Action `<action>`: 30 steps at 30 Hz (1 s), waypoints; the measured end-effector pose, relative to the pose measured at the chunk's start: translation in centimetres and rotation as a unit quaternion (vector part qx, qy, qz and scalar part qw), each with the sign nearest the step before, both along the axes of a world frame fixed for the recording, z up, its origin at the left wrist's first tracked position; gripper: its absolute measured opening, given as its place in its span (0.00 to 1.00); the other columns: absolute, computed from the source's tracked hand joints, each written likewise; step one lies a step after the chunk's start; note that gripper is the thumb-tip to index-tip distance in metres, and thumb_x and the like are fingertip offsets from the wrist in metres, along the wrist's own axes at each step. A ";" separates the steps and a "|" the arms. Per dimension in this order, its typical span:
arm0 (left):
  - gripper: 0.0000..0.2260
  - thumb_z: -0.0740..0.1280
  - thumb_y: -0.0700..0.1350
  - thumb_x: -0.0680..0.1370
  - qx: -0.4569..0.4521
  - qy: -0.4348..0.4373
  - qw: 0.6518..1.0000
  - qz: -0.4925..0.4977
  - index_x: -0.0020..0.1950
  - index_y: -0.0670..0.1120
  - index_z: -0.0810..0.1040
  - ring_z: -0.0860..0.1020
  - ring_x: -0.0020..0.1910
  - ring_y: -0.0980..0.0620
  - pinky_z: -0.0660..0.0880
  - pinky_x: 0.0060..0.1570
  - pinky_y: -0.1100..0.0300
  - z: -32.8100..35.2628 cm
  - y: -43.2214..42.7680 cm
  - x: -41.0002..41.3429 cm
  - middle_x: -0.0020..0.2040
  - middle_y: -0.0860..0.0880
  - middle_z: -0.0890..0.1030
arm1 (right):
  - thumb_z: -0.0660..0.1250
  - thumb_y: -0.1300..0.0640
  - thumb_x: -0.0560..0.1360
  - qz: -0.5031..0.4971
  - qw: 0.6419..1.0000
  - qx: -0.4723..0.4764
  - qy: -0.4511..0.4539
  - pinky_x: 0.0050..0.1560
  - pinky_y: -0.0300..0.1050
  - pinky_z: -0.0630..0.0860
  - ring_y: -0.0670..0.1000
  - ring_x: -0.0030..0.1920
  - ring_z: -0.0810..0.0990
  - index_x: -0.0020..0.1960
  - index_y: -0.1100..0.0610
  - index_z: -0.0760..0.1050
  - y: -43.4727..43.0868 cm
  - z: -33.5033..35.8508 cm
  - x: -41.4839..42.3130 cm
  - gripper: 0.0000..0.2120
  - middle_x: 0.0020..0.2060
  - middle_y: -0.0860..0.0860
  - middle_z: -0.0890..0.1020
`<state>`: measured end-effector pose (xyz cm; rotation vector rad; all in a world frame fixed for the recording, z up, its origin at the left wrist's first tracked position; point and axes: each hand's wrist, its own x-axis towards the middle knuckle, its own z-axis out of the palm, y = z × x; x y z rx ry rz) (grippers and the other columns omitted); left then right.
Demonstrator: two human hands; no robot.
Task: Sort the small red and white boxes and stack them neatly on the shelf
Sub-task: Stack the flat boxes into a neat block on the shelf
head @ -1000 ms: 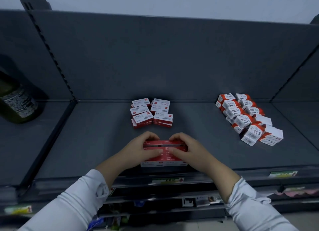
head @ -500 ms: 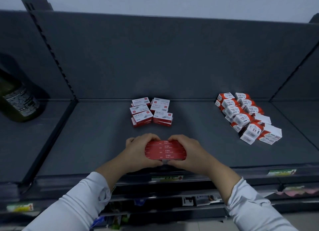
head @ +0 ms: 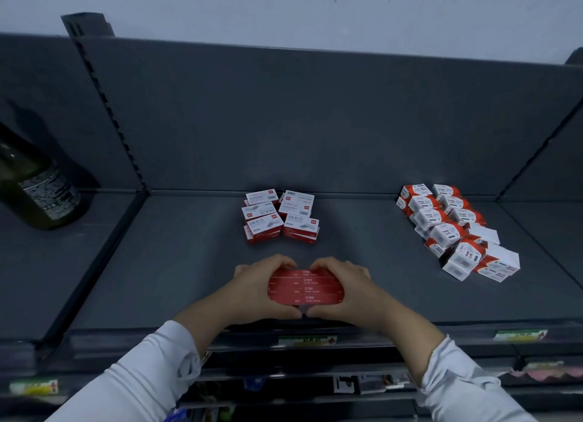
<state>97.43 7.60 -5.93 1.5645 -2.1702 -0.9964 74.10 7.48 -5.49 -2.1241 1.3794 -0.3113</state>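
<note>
Head view shows the left hand (head: 255, 290) and the right hand (head: 348, 290) side by side, low over the front of the shelf (head: 176, 264). Each is curled round one end of the stack of red boxes (head: 304, 288). Fingers wrap over the far edge and the thumbs nearly meet under the near edge, so the stack is clamped between the two palms. Its red sides, four bands with small white print, face the camera. Whether the stack rests on the shelf or sits just above it cannot be told. Its ends are covered by the hands, and the print is too small to read.

Beyond the hands, toward the back, lies the central pile (head: 280, 216) of flat red and white boxes in two short columns, some slightly askew. It is apart from the hands. Well to the right, the cluster of squarer boxes (head: 441, 223) runs in two rows from back to front; those nearest the front are tipped and jumbled.

White sleeves, left (head: 135, 380) and right (head: 467, 390), are cut off by the bottom edge.

The shelf is dark grey with a matching back panel (head: 315, 122) under a pale wall (head: 315, 8). A slotted upright (head: 107, 106) divides it from the left bay, where a dark labelled bottle (head: 34, 185) is cut off by the frame edge. A price label (head: 307, 339) sits on the front rail; goods on the lower shelves are blurred.
</note>
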 end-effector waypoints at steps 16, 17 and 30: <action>0.28 0.73 0.55 0.72 -0.082 -0.105 0.973 0.190 0.70 0.52 0.71 0.72 0.63 0.52 0.64 0.64 0.50 0.9 -8.6 2.8 0.64 0.52 0.70 | 0.66 0.52 0.79 -0.104 0.992 -0.056 0.033 0.69 0.48 0.68 0.54 0.67 0.71 0.75 0.54 0.64 -9.0 0.9 3.7 0.26 0.69 0.53 0.70; 0.28 0.73 0.55 0.73 -0.089 -0.108 0.972 0.191 0.70 0.52 0.70 0.72 0.63 0.51 0.63 0.64 0.51 0.8 -8.6 2.6 0.64 0.51 0.70 | 0.66 0.52 0.79 -0.108 0.992 -0.052 0.042 0.69 0.49 0.68 0.55 0.67 0.71 0.75 0.55 0.63 -9.2 0.7 3.9 0.27 0.70 0.53 0.69; 0.19 0.73 0.37 0.74 -0.041 0.200 0.967 0.151 0.59 0.56 0.75 0.78 0.52 0.61 0.73 0.49 0.75 3.0 -7.2 3.9 0.61 0.55 0.71 | 0.70 0.59 0.77 -0.138 0.980 -0.063 -0.128 0.61 0.34 0.70 0.42 0.57 0.74 0.66 0.52 0.72 -8.5 3.3 1.8 0.19 0.60 0.46 0.71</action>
